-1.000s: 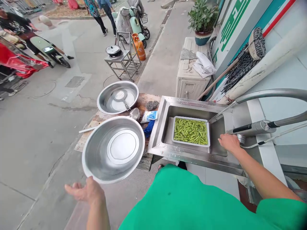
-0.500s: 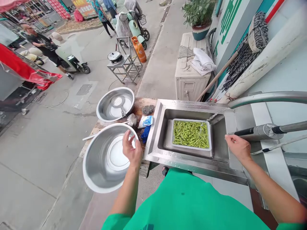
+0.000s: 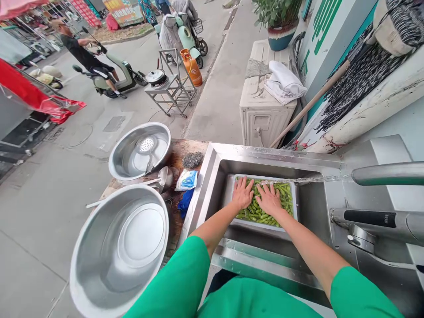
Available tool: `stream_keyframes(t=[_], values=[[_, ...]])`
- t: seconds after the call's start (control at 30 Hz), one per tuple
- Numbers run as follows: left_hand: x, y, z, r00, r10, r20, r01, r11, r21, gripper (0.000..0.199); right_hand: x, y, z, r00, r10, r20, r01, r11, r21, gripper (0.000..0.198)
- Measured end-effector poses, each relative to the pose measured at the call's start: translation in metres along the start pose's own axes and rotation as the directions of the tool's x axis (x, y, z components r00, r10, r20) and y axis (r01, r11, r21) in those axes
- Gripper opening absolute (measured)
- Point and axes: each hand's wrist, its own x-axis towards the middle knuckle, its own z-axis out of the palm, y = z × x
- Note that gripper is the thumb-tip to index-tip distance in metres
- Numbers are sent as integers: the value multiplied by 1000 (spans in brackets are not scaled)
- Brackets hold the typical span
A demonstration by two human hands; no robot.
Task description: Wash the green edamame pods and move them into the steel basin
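Two steel basins (image 3: 121, 247), a scouring pad (image 3: 193, 160), an orange gas cylinder (image 3: 192, 67).

The wooden tabletop (image 3: 185, 152) stands just left of the steel sink (image 3: 205, 176), touching its left wall. At the far edge rests a steel basin (image 3: 127, 161) holding a perforated skimmer (image 3: 147, 148). At the near edge sits a larger steel basin (image 3: 96, 265), overhanging the tabletop. Between them lies a ladle (image 3: 164, 176). Along the right edge, far to near: a steel scourer (image 3: 193, 160), a white-blue packet (image 3: 187, 180), a blue cloth (image 3: 184, 202).
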Motion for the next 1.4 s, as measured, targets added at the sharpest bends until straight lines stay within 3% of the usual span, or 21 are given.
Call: stream_keyframes(t=[0.13, 0.33, 0.5, 0.6, 0.7, 0.8, 0.87, 0.93, 1.03, 1.13, 1.23, 1.33, 1.4], values=[[2, -2, 40, 990, -136, -46, 137, 990, 23, 55, 0, 13, 36, 1000, 7, -16, -8, 999, -31, 63], [15, 1, 61, 942, -334, -28, 330, 939, -93, 52, 18, 27, 52, 992, -46, -115, 41, 998, -40, 57], [34, -8, 51, 920, -392, 9, 363, 842, -398, 50, 33, 11, 38, 984, -25, -178, 61, 978, 200, 51], [29, -14, 32, 952, -297, 69, 285, 791, -542, 51, 23, 8, 22, 988, 0, -153, 54, 938, 343, 49], [18, -12, 14, 971, -227, 80, 232, 798, -557, 54, 8, 18, 8, 990, -43, -137, 90, 929, 358, 46], [11, -3, 9, 914, -383, 135, 397, 772, -496, 59, 2, 26, 7, 995, 95, -16, -83, 930, 359, 55], [13, 2, 17, 846, -485, 220, 530, 729, -432, 66, 7, 24, 14, 965, 248, 81, -261, 907, 331, 70], [17, 1, 32, 829, -494, 263, 559, 730, -392, 70, 18, 19, 25, 946, 311, 90, -324, 907, 268, 76], [24, -8, 57, 872, -440, 213, 488, 751, -445, 64, 35, 16, 40, 959, 284, 1, -278, 937, 213, 71], [23, -19, 65, 888, -438, 142, 436, 702, -563, 56, 41, 21, 43, 973, 222, -66, -197, 943, 269, 57], [18, -22, 53, 908, -407, 104, 376, 676, -634, 46, 31, 33, 34, 984, 83, -160, -17, 927, 376, 45], [13, -17, 29, 951, -295, 98, 288, 716, -636, 41, 13, 47, 19, 973, -72, -221, 171, 867, 468, 45], [9, -12, 13, 966, -222, 136, 259, 758, -599, 41, 2, 54, 8, 978, -103, -182, 180, 859, 480, 47]])
